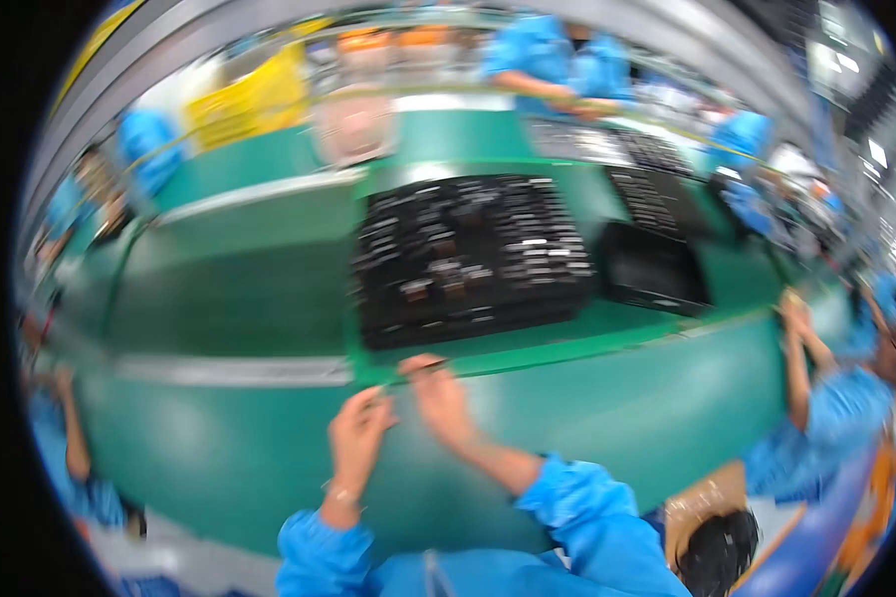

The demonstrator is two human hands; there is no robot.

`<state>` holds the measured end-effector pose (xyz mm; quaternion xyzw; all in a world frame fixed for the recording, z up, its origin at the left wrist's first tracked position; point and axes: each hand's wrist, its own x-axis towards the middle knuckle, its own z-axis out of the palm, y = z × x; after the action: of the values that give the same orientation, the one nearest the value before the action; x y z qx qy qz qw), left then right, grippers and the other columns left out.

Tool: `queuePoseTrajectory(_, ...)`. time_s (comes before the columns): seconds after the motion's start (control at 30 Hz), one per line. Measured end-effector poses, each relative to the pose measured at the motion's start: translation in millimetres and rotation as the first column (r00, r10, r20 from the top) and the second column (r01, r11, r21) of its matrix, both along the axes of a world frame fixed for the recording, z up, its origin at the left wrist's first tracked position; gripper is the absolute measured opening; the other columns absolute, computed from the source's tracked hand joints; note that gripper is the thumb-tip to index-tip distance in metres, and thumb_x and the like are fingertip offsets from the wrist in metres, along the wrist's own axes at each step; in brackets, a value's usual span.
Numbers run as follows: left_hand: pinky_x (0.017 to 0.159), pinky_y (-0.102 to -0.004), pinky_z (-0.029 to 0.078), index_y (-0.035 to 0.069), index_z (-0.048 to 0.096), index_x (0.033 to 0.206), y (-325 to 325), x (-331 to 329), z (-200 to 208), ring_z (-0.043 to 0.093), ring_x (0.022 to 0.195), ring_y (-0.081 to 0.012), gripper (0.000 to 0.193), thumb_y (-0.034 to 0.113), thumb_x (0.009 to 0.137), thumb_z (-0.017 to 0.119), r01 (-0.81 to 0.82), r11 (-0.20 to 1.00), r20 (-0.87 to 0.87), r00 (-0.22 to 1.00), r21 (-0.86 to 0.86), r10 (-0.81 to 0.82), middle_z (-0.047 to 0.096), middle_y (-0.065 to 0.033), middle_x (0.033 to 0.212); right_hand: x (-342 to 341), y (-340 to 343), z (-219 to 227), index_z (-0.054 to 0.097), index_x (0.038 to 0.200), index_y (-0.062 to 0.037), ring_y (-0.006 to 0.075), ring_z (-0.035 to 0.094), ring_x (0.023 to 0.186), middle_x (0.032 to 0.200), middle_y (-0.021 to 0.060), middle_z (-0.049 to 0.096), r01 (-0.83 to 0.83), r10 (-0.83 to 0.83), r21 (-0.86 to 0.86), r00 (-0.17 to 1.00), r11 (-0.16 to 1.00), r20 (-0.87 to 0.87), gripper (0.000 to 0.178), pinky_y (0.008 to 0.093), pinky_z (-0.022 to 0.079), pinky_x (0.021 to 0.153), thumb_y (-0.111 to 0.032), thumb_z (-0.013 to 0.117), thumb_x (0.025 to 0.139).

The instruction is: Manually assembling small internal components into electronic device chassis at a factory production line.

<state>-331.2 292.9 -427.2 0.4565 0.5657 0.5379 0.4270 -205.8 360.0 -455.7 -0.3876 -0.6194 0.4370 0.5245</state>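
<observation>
Both my hands are over the near edge of the green worktable (pixel 528 418), and motion smears the picture. My left hand (pixel 360 433) has its fingers bent together; whether anything is between them is too blurred to see. Just right of it and a little farther off, my right hand (pixel 440 400) pinches a small dark piece (pixel 432 366) at its fingertips. Beyond my hands sits a stack of black trays (pixel 468 313), its top one filled with rows of small dark and shiny parts. The right hand is nearer to this stack.
A black bin (pixel 652 267) stands right of the stack, with another tray of parts (pixel 645 199) behind it. A sunken green conveyor belt (pixel 239 289) runs off to the left. A pinkish container (pixel 355 127) is at the back. Co-workers in blue stand around the table.
</observation>
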Motion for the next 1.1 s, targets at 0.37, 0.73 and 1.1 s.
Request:
queuePoseTrajectory(0.37,0.068,-0.0246,0.051,-0.001,0.054,0.108,4.8,5.7,-14.0,0.061,0.079,-0.0157,0.026,0.004,0.082,0.054,0.038,0.997,0.038,0.998,0.063,-0.040,0.060,-0.0101,0.094,8.7,-4.4,-4.9,0.050,0.105,-0.0026,0.0157,0.055,0.080,0.089,0.0079,0.056,-0.218,0.215,-0.097,0.976,0.971,-0.048,0.026,0.0301,0.045,0.074,-0.023,0.040,0.092)
queuePoseTrajectory(0.73,0.068,-0.0279,0.047,-0.001,0.056,0.102,-20.0,-0.3,19.2,0.057,0.074,-0.0179,0.030,0.021,0.082,0.059,-0.132,0.991,-0.226,0.966,0.002,0.129,0.061,-0.0111,0.088,-0.3,-10.7,0.4,0.045,0.097,-0.0050,0.0046,0.042,0.067,0.076,-0.0025,0.044,-0.239,0.197,-0.080,0.915,0.968,-0.352,0.020,0.0191,0.038,0.060,-0.024,0.044,0.091)
queuePoseTrajectory(1.1,0.072,-0.0342,0.044,-0.008,0.054,0.099,-29.7,-7.7,17.9,0.053,0.079,-0.0245,0.036,0.026,0.087,0.050,-0.230,0.916,-0.183,0.936,0.328,0.301,0.056,-0.0189,0.093,-11.8,-9.9,-0.3,0.044,0.093,-0.0074,0.0036,0.042,0.066,0.074,-0.0037,0.042,-0.264,0.196,-0.096,0.873,0.960,-0.448,0.020,0.0172,0.035,0.059,-0.028,0.043,0.092)
